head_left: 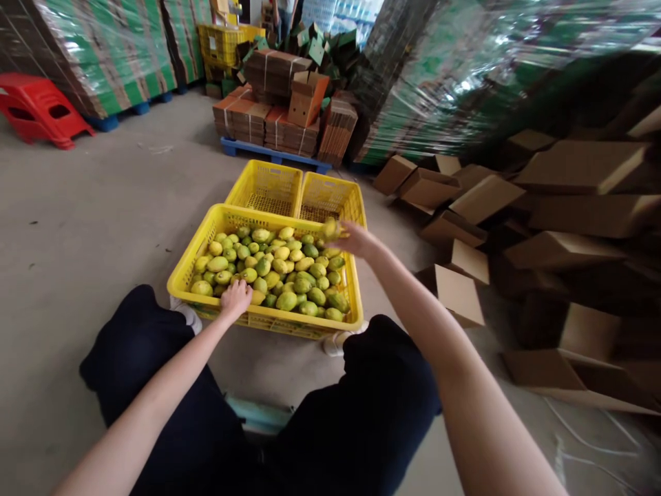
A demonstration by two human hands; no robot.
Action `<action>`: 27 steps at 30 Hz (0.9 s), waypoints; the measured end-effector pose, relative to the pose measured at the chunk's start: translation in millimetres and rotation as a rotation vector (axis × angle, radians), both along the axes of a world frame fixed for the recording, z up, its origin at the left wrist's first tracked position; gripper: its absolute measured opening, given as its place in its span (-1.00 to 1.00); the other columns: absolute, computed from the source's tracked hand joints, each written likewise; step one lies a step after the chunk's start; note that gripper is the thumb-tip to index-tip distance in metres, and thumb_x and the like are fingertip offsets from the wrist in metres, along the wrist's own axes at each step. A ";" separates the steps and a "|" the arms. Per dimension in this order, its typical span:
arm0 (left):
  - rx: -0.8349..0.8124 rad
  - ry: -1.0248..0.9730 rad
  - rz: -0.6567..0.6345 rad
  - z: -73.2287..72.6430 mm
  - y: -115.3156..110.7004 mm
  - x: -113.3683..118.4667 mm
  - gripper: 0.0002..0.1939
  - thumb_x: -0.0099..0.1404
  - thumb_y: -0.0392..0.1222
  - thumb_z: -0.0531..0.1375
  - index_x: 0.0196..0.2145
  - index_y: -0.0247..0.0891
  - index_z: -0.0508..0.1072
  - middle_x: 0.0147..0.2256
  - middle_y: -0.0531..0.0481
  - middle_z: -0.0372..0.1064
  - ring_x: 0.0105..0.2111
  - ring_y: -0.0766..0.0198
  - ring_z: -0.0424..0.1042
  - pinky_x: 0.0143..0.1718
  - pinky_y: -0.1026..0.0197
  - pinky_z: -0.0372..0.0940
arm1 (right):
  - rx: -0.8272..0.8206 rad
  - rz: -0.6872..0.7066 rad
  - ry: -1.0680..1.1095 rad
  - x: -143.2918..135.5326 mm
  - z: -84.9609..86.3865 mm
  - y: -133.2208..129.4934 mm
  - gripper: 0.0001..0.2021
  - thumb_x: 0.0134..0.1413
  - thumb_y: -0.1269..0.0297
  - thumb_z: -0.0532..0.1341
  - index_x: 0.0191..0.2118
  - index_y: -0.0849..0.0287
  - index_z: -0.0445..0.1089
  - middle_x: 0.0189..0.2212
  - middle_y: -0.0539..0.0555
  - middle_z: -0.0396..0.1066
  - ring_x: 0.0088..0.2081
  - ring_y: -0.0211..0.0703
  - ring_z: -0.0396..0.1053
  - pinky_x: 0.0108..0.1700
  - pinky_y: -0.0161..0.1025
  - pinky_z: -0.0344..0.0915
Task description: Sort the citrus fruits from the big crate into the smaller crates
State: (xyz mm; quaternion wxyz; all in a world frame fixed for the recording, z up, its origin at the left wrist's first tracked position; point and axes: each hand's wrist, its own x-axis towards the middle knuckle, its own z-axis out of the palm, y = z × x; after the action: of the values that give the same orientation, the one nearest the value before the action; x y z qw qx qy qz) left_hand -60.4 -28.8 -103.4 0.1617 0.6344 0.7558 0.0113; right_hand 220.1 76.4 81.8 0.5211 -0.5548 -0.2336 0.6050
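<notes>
So you're sitting low on the concrete floor [93, 227] with a big yellow crate [268, 318] parked right between your knees. It's packed with lemons [273, 272], mostly green with some gone yellow, heaped up close to the rim. Just behind it sit two more yellow crates side by side, touching the full one: the left crate [266, 186] and the right crate [333, 198]. From this angle I can only see mesh walls and a bit of bare bottom in both, so I can't tell what's inside them.

Your left hand [236, 297] is down in the near left corner of the full crate, fingers curled over the fruit there. It looks closed around one lemon, but the fingers hide it, so I can't say for sure that it's gripping rather than just resting on the pile.

Your right hand [354, 240] is up over the far right corner of the full crate, right at the edge of the right crate behind it. It's pinched closed on a single yellowish lemon [330, 229], which is blurred and sits at the fingertips, above the crate rims.

Around you: a sprawl of folded-up brown cardboard boxes [516, 227] to your right, bundles of flat cartons on a blue pallet [276, 157] straight ahead, shrink-wrapped stacks [103, 48] on both sides, and a red plastic stool [41, 107] tipped over at far left.
</notes>
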 end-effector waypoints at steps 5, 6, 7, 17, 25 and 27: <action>-0.017 -0.006 0.013 2.8 0.9 0.1 -0.60 0.48 -0.15 -0.11 0.00 -0.30 0.45 0.01 -0.26 0.45 -0.03 0.00 0.49 -0.16 0.12 0.33 | -0.093 -0.091 -0.129 37.1 22.4 36.4 -0.88 0.27 0.32 0.09 -0.15 0.20 0.32 -0.36 0.14 0.44 -0.39 -0.04 0.54 -0.45 -0.11 0.52; -0.021 -0.008 0.017 3.9 0.9 0.4 -0.60 0.48 -0.15 -0.11 0.00 -0.30 0.45 0.01 -0.25 0.45 -0.03 0.00 0.49 -0.16 0.12 0.33 | -0.114 -0.039 -0.158 37.7 15.6 27.4 -0.91 0.24 0.36 0.11 -0.19 0.21 0.34 -0.38 0.14 0.45 -0.41 -0.04 0.54 -0.45 -0.12 0.52; -0.024 -0.009 0.021 5.0 0.8 0.7 -0.60 0.48 -0.16 -0.12 0.01 -0.29 0.45 0.01 -0.25 0.45 -0.03 0.01 0.50 -0.17 0.12 0.33 | -0.127 0.033 -0.181 36.0 6.5 15.4 -0.93 0.21 0.40 0.13 -0.24 0.21 0.35 -0.40 0.14 0.47 -0.43 -0.05 0.53 -0.45 -0.15 0.51; -0.050 0.003 0.036 7.5 0.2 -0.8 -0.61 0.48 -0.15 -0.11 0.00 -0.26 0.46 0.03 -0.23 0.45 -0.03 0.01 0.50 -0.14 0.11 0.32 | -0.093 0.420 -0.211 -8.5 -62.5 -73.9 -0.92 0.09 0.50 0.26 -0.34 0.21 0.46 -0.43 0.09 0.55 -0.51 -0.22 0.50 -0.52 -0.38 0.45; -0.037 -0.040 0.108 10.8 0.8 -2.8 -0.64 0.45 -0.12 -0.05 0.04 -0.27 0.40 0.05 -0.24 0.44 -0.02 -0.01 0.49 -0.12 0.09 0.34 | -0.055 0.401 -0.173 -7.5 -54.1 -79.3 -0.83 -0.03 0.58 0.34 -0.40 0.15 0.46 -0.49 0.02 0.49 -0.54 -0.28 0.44 -0.61 -0.44 0.35; 0.006 -0.065 0.146 12.5 7.3 -7.1 -0.60 0.40 -0.09 0.04 0.12 -0.30 0.32 0.09 -0.28 0.40 0.01 -0.06 0.47 -0.10 0.06 0.35 | 0.004 0.413 -0.259 -5.6 -55.1 -79.8 -0.84 -0.04 0.56 0.35 -0.43 0.14 0.47 -0.50 0.00 0.48 -0.54 -0.30 0.42 -0.60 -0.44 0.33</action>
State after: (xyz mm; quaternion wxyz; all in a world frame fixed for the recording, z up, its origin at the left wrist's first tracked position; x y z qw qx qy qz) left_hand -67.5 -21.5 -91.0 0.1831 0.5773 0.7944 0.0461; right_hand 214.5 -3.4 26.7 0.3533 -0.5671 -0.4082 0.6221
